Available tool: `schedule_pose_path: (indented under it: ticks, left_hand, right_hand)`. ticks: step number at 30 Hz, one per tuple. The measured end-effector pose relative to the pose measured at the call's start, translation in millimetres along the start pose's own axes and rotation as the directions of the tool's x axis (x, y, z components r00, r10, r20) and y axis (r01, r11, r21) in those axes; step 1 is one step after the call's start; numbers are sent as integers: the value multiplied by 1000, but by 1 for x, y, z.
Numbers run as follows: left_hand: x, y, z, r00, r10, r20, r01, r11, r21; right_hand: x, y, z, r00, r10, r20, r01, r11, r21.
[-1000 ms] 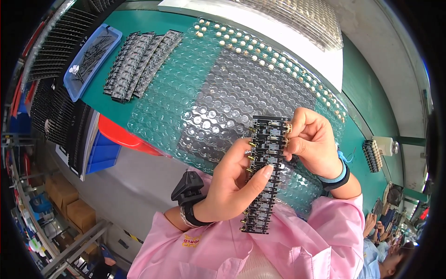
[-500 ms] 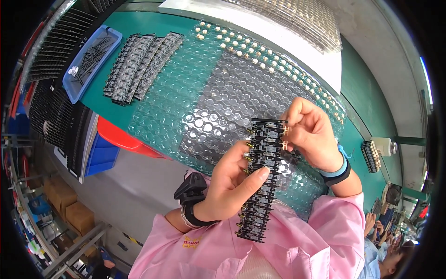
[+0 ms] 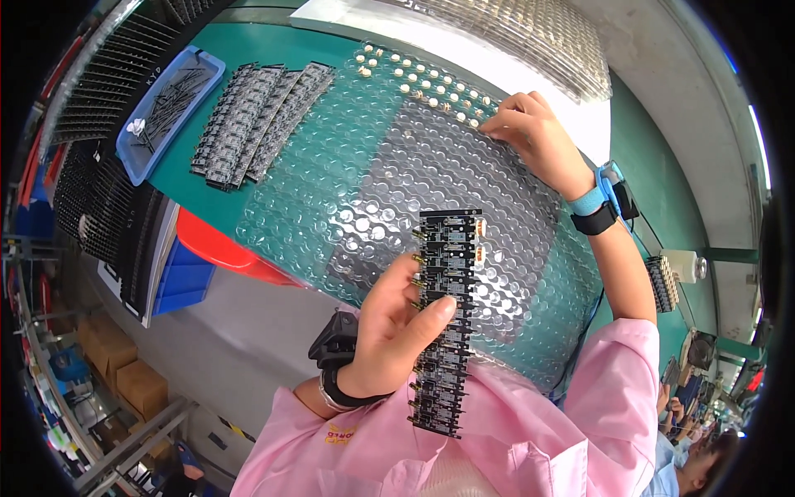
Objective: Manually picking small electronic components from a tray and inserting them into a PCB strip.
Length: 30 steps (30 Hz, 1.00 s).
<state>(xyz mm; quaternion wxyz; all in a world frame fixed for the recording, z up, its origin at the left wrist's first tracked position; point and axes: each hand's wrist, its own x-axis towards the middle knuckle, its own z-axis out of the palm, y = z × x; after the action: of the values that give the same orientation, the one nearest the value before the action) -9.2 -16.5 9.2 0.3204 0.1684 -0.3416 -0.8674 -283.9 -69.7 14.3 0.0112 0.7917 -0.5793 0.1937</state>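
Observation:
A long black strip of joined circuit boards (image 3: 447,265) is gripped in my left hand (image 3: 389,331), thumb across its face and fingers behind it. Yellow-tipped parts line its left edge. Two small cream-white parts (image 3: 479,253) sit at the upper right edge of the strip. Farther off, my right hand (image 3: 542,145) reaches down to the clear dimpled plastic sheet (image 3: 306,190), its fingertips pinched together at the rows of small round white parts (image 3: 424,84). What lies between those fingertips is hidden.
At the far left, stacked circuit board strips (image 3: 236,116) lie beside a blue tray (image 3: 128,161) of thin dark pins. Clear plastic trays (image 3: 530,33) stand at the back. Below the table's left edge are a red stool (image 3: 219,248) and blue bin (image 3: 178,277). Other people work at lower right.
My right hand has left the strip's right edge and moved up and away to the white parts. The strip, still in my left hand, has shifted slightly left.

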Motion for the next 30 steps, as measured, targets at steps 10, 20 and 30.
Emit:
schedule_pose_path:
  ticks: [10,20,30]
  left_hand:
    - [3,-4,-3,999,40,-25,-39,999,28]
    - [6,-6,10,997,74,-31,-73,996,50]
    - [4,-3,14,995,89,-45,-80,982,174]
  right_hand:
    - [-22,-67,-24,926,327,191,-341,501,795]
    - [-42,-108,-26,933,176,315,-322,10,947]
    - [-47,-103,-17,963,141,232,-230,-30,973]
